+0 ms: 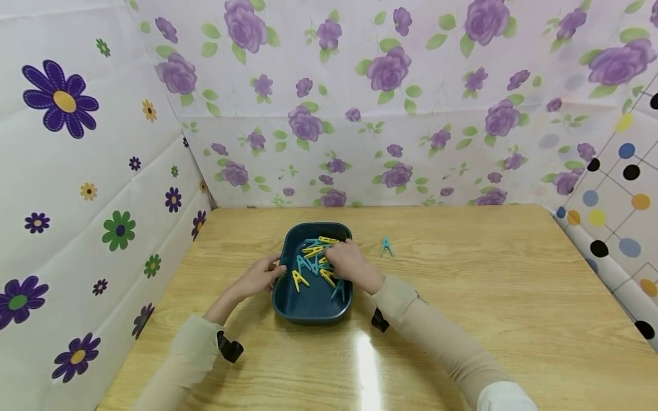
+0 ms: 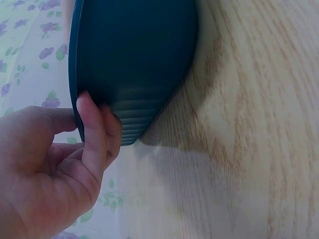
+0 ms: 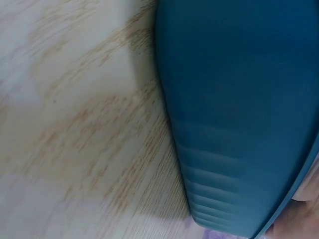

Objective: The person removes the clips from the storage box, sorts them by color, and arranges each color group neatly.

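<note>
A dark teal plastic basin [image 1: 307, 305] stands on the wooden table, with several yellow clothespins [image 1: 299, 278] and blue clothespins [image 1: 338, 290] lying loose inside. My left hand [image 1: 262, 275] grips its left rim; in the left wrist view the thumb and fingers pinch the basin wall [image 2: 134, 45] from both sides. Over the right rim reaches my right hand [image 1: 354, 265], its fingers down among the clothespins toward the far right part. Those fingertips are hidden, so I cannot tell whether they hold one. The right wrist view mostly shows the basin's outer side [image 3: 224, 99].
One blue clothespin [image 1: 387, 246] lies on the table [image 1: 462, 274] to the right of the basin. Behind the table hangs a cloth with purple roses [image 1: 388, 68]. A white flowered sheet [image 1: 118, 188] borders the left side, and a dotted sheet [image 1: 612, 200] the right.
</note>
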A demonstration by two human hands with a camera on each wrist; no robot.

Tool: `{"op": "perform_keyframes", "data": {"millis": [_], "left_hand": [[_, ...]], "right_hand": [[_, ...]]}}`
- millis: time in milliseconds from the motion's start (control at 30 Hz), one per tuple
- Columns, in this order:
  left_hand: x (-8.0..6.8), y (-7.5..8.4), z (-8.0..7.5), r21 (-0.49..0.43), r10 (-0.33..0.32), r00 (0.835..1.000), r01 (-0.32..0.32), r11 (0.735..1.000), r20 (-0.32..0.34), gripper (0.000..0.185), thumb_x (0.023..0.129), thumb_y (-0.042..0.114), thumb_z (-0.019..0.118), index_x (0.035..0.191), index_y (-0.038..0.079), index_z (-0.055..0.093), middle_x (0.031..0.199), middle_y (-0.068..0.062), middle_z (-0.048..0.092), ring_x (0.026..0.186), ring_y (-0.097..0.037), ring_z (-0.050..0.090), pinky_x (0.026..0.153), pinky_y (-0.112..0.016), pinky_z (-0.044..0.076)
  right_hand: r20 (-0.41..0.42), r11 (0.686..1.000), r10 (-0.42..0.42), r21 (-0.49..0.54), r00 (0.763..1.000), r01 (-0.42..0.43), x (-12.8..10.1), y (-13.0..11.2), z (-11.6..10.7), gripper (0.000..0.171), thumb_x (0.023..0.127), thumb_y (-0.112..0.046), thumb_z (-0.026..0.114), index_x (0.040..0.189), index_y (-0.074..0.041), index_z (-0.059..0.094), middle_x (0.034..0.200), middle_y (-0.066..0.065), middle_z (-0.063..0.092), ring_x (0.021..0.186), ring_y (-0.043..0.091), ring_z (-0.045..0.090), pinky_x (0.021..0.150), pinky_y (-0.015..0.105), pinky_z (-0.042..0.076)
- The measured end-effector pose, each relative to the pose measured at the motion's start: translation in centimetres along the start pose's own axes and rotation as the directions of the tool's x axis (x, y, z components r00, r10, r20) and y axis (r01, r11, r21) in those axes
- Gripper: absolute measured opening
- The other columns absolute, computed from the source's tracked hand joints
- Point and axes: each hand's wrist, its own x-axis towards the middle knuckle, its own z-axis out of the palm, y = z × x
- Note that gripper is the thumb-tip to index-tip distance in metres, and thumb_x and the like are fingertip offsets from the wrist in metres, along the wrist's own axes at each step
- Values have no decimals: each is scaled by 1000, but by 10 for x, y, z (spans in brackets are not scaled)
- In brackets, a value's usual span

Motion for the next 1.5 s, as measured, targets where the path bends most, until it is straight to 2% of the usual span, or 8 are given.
{"op": "perform_keyframes", "data": {"millis": [233, 433, 633, 833, 900, 1100, 1200, 1500], "left_hand": [[0, 1, -1, 4, 8, 1000, -8, 1000, 4, 51, 105, 15, 42, 151, -1, 27, 95, -23, 60, 63, -17, 56, 60, -42, 54], [0, 2, -1, -11, -1, 1000, 1, 1000, 8, 52, 105, 16, 42, 152, 1, 25, 97, -22, 62, 63, -16, 56, 59, -41, 53], [2, 2, -1, -16, 3, 1000, -2, 1000, 7, 52, 105, 15, 42, 152, 1, 24, 98, -24, 61, 62, -17, 55, 59, -44, 53], [-13, 26, -3, -32, 4, 999, -3, 999, 34, 53, 104, 14, 43, 150, -5, 25, 100, -28, 60, 63, -17, 55, 62, -48, 53], [-12, 24, -3, -36, -6, 999, 8, 999, 34, 53, 104, 13, 43, 150, -6, 24, 101, -29, 60, 63, -17, 55, 63, -49, 53], [0, 3, 0, -17, -20, 1000, 20, 1000, 12, 53, 105, 15, 41, 152, 0, 23, 102, -25, 62, 63, -16, 55, 61, -45, 53], [1, 1, 1, -15, -19, 1000, 19, 1000, 10, 53, 105, 17, 41, 152, 2, 23, 103, -24, 62, 64, -17, 55, 59, -41, 53], [0, 2, -1, -26, -7, 1000, 7, 1000, 20, 52, 105, 16, 41, 152, 0, 24, 103, -26, 61, 64, -17, 55, 59, -42, 53]], "right_hand": [[6, 1000, -10, 21, 1000, 9, 0, 1, -3, 10, 89, -21, 70, 84, -17, 63, 70, -1, 55, 63, 13, 46, 60, 28, 25], [58, 997, -21, 71, 998, 17, -2, 0, -8, 26, 88, -21, 71, 70, -18, 53, 67, -2, 51, 62, 13, 42, 63, 29, 24], [69, 999, -24, 40, 997, 21, -1, 0, -10, 29, 88, -21, 71, 68, -20, 50, 61, -4, 45, 60, 12, 38, 63, 29, 22], [84, 998, -32, 53, 996, 27, -1, 1, -8, 34, 88, -22, 71, 64, -19, 47, 59, -4, 42, 59, 12, 37, 62, 29, 23], [76, 998, -32, 63, 997, 27, -1, 1, -8, 36, 88, -23, 71, 63, -19, 45, 59, -3, 39, 59, 13, 35, 61, 29, 22], [21, 995, -37, 93, 999, 35, -2, 2, -9, 17, 87, -29, 72, 86, -15, 62, 76, 0, 54, 70, 16, 48, 61, 30, 31], [-18, 991, -52, 125, 998, 54, -3, 3, -10, 20, 87, -28, 72, 98, -13, 64, 87, 4, 60, 78, 19, 54, 64, 32, 39], [-154, 966, -46, 244, 987, 83, -4, 9, -9, 16, 89, -22, 68, 97, -12, 59, 85, 2, 58, 68, 15, 48, 59, 29, 40]]}}
